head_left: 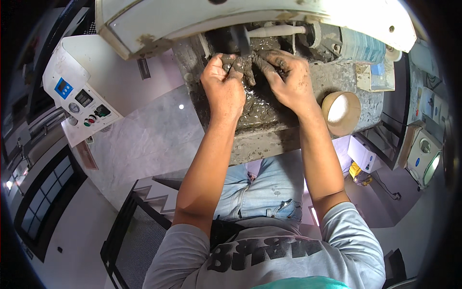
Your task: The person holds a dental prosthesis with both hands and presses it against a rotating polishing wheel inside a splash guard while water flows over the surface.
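Both my hands are coated in wet grey mud and meet beneath a white machine hood (240, 14). My left hand (224, 86) is closed, with its thumb and fingers drawn together at a muddy lump. Just right of it, my right hand (290, 79) is also closed, its fingers bent toward the same spot. Mud hides what they hold, if anything. A blurred dark grey upright part (241, 41), perhaps a wheel seen edge-on, comes down close above the fingertips. Beside it runs a pale shaft (276, 31). Wet grey mud (262, 108) lies under my hands.
To the right stand a tan bowl (331, 115) with white contents, a clear bluish plastic container (363, 45) and a small white box (369, 82) with something blue in it. A white control panel (86, 106) is on the left. The muddy ledge (264, 147) edges my lap.
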{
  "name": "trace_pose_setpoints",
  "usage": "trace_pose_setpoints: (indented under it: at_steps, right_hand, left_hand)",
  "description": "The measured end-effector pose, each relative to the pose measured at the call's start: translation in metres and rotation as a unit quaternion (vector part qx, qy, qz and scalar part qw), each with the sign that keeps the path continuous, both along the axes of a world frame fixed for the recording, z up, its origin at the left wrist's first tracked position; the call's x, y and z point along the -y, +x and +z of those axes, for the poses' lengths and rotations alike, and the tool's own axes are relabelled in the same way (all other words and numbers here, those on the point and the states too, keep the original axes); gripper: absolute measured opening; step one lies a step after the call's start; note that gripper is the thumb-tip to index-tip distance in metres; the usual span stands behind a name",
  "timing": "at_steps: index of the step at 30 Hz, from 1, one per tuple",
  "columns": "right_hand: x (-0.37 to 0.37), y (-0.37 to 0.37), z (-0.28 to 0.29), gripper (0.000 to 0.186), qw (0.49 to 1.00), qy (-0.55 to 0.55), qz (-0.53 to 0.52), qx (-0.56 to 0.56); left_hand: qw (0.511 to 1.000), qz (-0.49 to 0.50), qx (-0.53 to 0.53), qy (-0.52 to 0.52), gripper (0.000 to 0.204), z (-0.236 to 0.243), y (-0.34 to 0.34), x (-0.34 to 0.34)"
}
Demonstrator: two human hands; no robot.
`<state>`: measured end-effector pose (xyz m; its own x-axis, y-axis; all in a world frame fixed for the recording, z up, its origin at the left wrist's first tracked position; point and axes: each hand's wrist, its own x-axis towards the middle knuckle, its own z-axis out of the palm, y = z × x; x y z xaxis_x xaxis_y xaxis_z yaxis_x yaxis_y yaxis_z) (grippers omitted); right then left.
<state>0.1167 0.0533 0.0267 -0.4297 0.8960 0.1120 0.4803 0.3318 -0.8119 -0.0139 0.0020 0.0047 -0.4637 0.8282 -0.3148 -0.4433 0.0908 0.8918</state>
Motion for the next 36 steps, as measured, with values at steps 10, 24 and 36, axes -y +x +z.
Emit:
trace_pose_setpoints:
  at_steps: [10, 24, 36]
  right_hand:
    - [0.003, -0.009, 0.008, 0.019, 0.998, 0.066, 0.012, -0.02]
    - [0.013, -0.016, 0.005, 0.016, 0.997, 0.06, -0.012, -0.05]
    - [0.016, -0.024, -0.004, 0.015, 0.996, 0.036, -0.05, -0.06]
  left_hand:
    - [0.996, -0.018, 0.078, -0.038, 0.031, 0.013, -0.01, -0.002]
    - [0.997, -0.033, 0.049, -0.039, 0.033, 0.007, -0.025, -0.002]
    - [0.996, -0.065, -0.018, -0.053, 0.031, 0.011, -0.03, -0.015]
